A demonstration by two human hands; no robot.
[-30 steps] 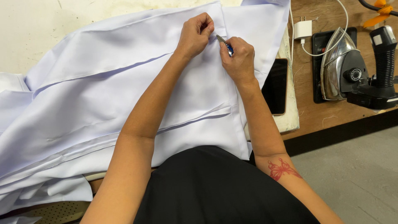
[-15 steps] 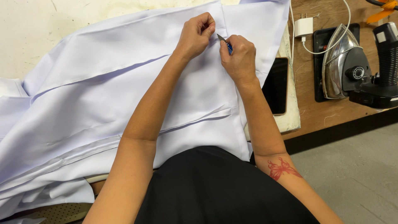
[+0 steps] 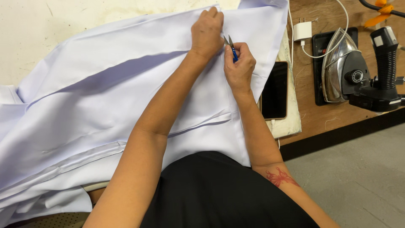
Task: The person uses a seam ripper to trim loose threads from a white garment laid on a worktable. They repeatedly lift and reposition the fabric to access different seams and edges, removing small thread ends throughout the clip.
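Both hands sit at the pale cloth [image 3: 126,97] top edge: left hand [image 3: 206,33] pinching fabric, right hand [image 3: 239,67] closed on blue snips [image 3: 231,47] (blades slightly apart), so a slip could nick cloth.

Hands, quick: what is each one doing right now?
Left hand: closed, pinching the white fabric.
Right hand: closed around small blue-handled snips, tips by the left hand.
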